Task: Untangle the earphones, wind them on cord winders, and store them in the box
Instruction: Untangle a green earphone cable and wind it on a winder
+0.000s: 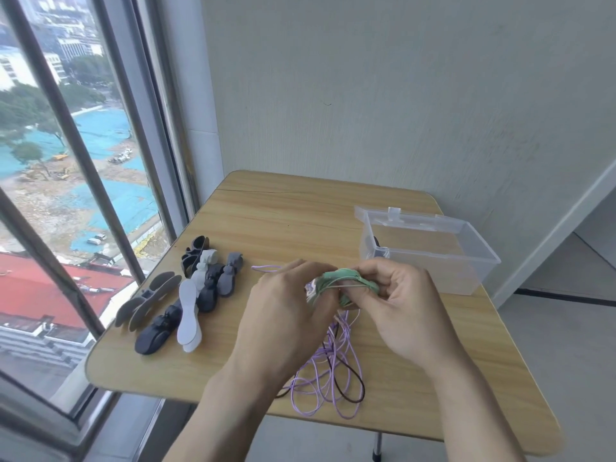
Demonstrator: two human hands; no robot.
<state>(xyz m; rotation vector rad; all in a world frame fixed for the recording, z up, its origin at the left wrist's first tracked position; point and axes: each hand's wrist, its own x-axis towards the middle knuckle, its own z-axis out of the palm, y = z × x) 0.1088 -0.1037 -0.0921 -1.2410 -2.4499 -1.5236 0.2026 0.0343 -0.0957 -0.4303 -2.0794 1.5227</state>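
Left hand (286,305) + right hand (400,305): both grip green winder (353,281) | lilac cord (333,368) hanging

Left hand (286,305) and right hand (405,301) grip a green winder (350,281).

The left hand (286,315) and right hand (405,310) cover most of the green cord winder (346,281), so its shape cannot be told. The earbuds at its left end are a blurred pale patch. The purple earphone cord (325,375) runs under the left wrist, where its tangle with the dark cord (350,383) is hidden. A dark object inside the clear box (430,251) shows only in part. Both forearms are cut off by the bottom edge.
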